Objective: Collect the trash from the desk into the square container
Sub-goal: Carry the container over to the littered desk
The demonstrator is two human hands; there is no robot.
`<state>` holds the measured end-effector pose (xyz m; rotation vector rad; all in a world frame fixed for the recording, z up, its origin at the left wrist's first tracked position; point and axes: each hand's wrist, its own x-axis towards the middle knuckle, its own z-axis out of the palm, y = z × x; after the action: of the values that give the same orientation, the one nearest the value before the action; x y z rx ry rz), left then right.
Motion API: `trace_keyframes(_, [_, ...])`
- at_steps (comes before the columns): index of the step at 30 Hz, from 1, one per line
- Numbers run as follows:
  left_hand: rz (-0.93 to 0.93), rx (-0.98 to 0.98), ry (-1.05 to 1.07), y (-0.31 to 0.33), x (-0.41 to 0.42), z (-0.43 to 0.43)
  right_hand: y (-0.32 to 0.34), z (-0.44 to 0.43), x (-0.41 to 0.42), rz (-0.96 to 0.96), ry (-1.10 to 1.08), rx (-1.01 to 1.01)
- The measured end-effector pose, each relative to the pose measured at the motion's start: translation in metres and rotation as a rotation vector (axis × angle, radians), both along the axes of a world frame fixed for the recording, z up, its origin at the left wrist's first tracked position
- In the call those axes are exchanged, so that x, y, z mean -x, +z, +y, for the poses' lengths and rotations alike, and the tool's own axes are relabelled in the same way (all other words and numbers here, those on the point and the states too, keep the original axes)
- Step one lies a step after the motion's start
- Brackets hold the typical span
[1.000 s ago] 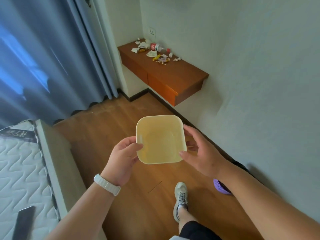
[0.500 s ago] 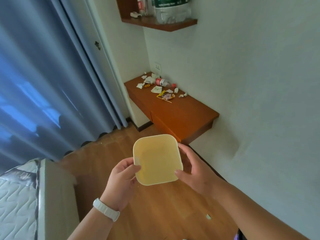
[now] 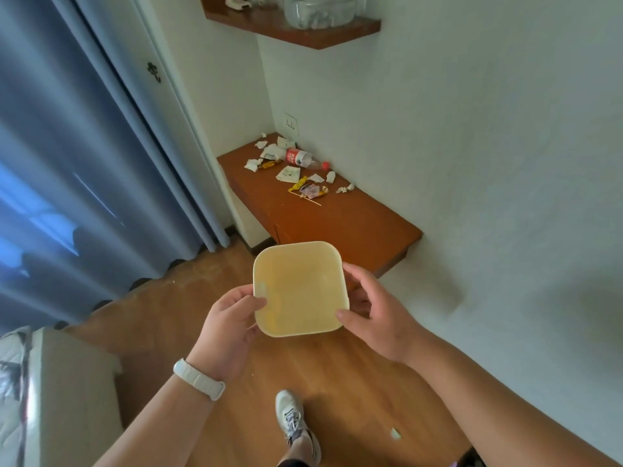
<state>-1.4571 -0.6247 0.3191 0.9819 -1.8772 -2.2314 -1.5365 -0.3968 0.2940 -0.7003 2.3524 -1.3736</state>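
Both hands gripped the empty square container (image 3: 300, 288), left hand (image 3: 226, 326) and right hand (image 3: 379, 313) on opposite sides. The trash (image 3: 296, 168) lay ahead at the worktop's (image 3: 354, 224) far corner, roughly equidistant from each.

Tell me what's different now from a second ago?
The person walked closer to the desk; it and its trash look nearer, and a wall shelf came into view. Unchanged: both the left hand and right hand keep their grip on the empty container.
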Motion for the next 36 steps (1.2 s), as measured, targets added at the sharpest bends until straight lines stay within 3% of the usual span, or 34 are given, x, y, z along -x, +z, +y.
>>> trace_keyframes(14, [0.015, -0.055, -0.136, -0.021, 0.168, -0.139, 0.009, -0.126, 0.145, -0.024, -0.09, -0.11])
trace_keyframes(21, [0.006, -0.071, -0.138, -0.022, 0.2, -0.193, 0.006, -0.182, 0.182, -0.045, -0.067, -0.149])
trace_keyframes(36, [-0.055, -0.112, 0.0, -0.055, 0.296, -0.269, -0.027, -0.27, 0.308, -0.129, 0.006, -0.157])
